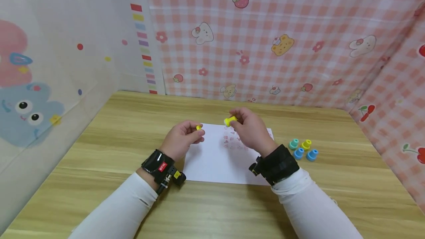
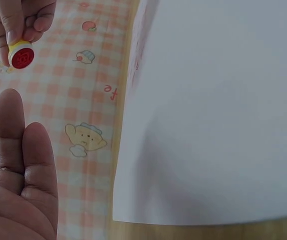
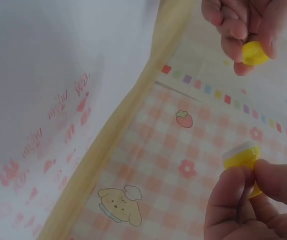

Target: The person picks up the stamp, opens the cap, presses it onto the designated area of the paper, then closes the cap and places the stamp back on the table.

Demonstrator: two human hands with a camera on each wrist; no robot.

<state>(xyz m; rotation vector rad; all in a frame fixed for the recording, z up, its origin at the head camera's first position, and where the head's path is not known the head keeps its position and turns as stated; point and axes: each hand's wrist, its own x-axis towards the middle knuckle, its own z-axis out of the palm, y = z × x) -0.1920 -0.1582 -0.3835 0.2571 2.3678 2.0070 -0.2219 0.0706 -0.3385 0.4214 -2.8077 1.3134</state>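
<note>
My right hand (image 1: 250, 130) pinches a yellow stamp (image 1: 230, 121) by its handle, above the far part of a white sheet of paper (image 1: 212, 165). In the left wrist view the red printing face of this stamp (image 2: 22, 57) shows. Between the thumb and fingers of my left hand (image 1: 182, 137) sits a small yellow cap (image 1: 198, 127); its top bears a red mark in the left wrist view. The two hands are apart, the left one over the paper's left edge. Rows of red prints (image 1: 232, 141) mark the paper's far right part, partly hidden by the right hand.
Right of the paper stand several capped stamps: a teal one (image 1: 293, 144), a yellow one (image 1: 306, 144) and two blue ones (image 1: 312, 155). The wooden table (image 1: 109, 150) meets a pink checked cloth (image 1: 252, 76) at the back.
</note>
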